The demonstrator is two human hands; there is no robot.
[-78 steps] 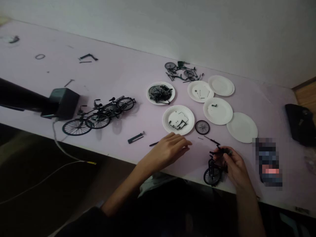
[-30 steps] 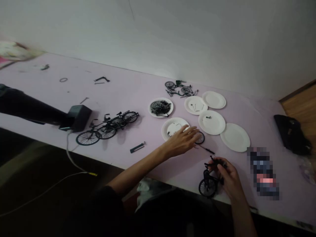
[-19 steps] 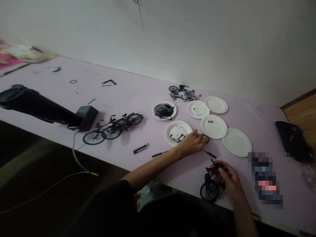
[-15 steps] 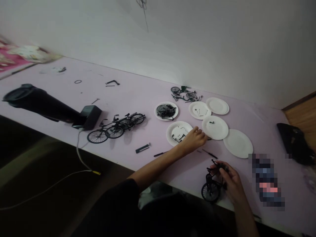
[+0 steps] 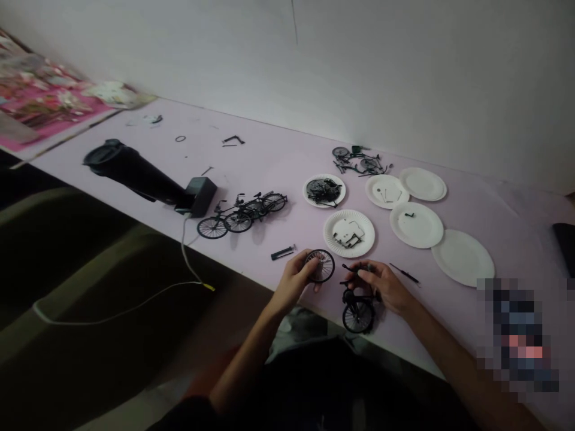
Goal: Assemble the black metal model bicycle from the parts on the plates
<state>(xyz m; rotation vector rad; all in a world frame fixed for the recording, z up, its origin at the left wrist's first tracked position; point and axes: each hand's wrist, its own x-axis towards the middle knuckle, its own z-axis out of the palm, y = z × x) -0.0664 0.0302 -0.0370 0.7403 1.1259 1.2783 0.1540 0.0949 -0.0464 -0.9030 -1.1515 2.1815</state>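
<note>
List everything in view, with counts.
Round spoked wheel: one, black, front centre
Partial model bicycle: one, black, right of wheel
Overlapping model bicycles: at least two, black, centre left
Round paper plates: six visible, white, centre right
Small bicycle parts: many, mostly dark, plates and tabletop
Slim tool: one, black, front right
Cylindrical device with block: one, black, left
Yellow-tipped cable: one, white, left
Cluttered sheet: one, pink, far left
Cropped object: one, black, right edge
Pixelated object: one, dark, right
Flat tabletop: one, lilac, middle
Wall: one, grey, behind
Left hand: one, holding wheel
Right hand: one, holding partial bicycle
</note>
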